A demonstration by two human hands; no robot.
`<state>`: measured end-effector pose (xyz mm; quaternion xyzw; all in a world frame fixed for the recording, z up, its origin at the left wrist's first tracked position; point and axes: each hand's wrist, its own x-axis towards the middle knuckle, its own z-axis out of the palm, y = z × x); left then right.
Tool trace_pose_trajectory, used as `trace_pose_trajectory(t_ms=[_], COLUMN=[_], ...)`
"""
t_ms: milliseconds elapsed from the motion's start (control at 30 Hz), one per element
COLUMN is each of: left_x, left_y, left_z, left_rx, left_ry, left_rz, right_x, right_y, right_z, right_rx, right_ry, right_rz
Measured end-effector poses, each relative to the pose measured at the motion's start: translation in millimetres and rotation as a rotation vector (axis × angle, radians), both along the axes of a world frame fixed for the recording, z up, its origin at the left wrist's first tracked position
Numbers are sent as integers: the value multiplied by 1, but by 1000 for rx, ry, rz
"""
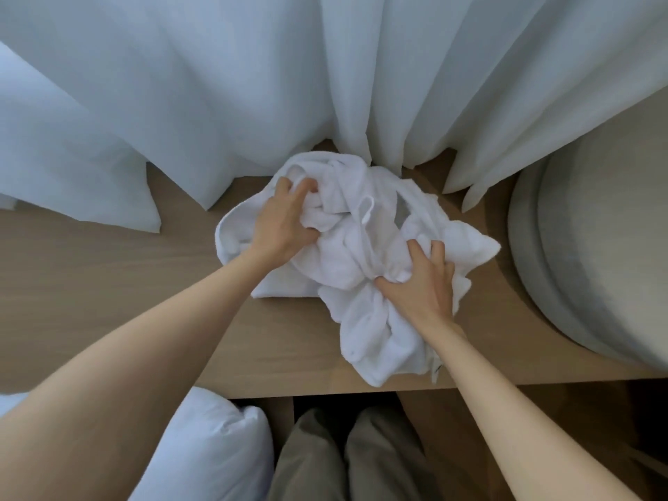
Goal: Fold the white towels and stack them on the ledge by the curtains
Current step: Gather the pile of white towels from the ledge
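Observation:
A crumpled heap of white towels (356, 247) lies on the wooden ledge (108, 283), just in front of the white curtains (253, 85). My left hand (285, 222) grips a bunched fold at the heap's upper left, fingers curled into the cloth. My right hand (423, 280) holds the heap's lower right part, with fingers spread and the thumb pressed into a fold. One end of the towels reaches the ledge's front edge.
A round grey upholstered seat (592, 247) stands against the ledge on the right. A white pillow (213, 450) lies below the ledge at the lower left, beside my legs in grey trousers (347, 461). Curtain hems drape onto the ledge at left.

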<state>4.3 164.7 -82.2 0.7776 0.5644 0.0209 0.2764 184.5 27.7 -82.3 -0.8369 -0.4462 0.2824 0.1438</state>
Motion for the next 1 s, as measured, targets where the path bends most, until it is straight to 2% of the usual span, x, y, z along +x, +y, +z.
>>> trace_pose_trajectory(t_ms=[200, 333, 600, 1000], left_x=[19, 33, 93, 278], left_y=[-40, -68, -121, -246], left_z=[98, 164, 258, 349], left_rx=[37, 41, 88, 126], left_ry=[-192, -301, -459, -631], left_rz=[167, 181, -13, -383], right_x=[21, 33, 77, 202], right_y=[-10, -31, -111, -291], right_z=[101, 173, 287, 390], right_rx=[193, 283, 468, 572], right_ry=[61, -10, -245, -567], right_rz=[-77, -67, -139, -404])
